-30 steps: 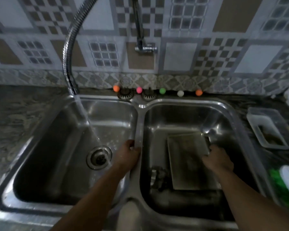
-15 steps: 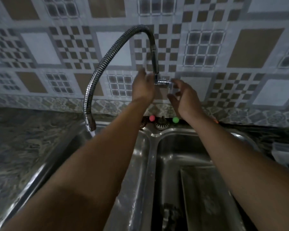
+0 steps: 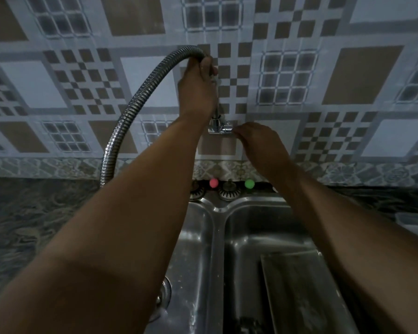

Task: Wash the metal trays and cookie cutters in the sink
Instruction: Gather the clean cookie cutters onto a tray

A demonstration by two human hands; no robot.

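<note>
Both arms are up at the tiled wall, so the washing itself looks barely begun. Down in the right basin of the sink (image 3: 217, 237) a metal tray (image 3: 304, 295) lies flat on the bottom, dull and streaked, and nothing about it reads as scrubbed or rinsed. A dark clump sits just beside the tray's left edge at the bottom of the picture; those may be the cookie cutters, but it is too murky to say. The left basin shows only its drain at the edge of the left forearm.

Now the hands. The left hand (image 3: 198, 90) is high on the wall, fingers (image 3: 206, 66) curled round the top of the flexible tap hose (image 3: 130, 109) right where it bends over from the upright pipe: a full wrap, a firm grip. The right hand (image 3: 258, 138) is lower, at the tap valve (image 3: 219, 127); its fingers are bunched and bent at the valve's right end, apparently pinching the small handle there, though the handle itself is hidden behind the fingertips.

My read: this is water control or aiming the spout toward the tray's basin, a set-up step. Every tray and cutter is left to wash.

On the bench behind the sink, a pink ball (image 3: 213, 182) and a green ball (image 3: 249, 183) sit near two drain strainers.
</note>
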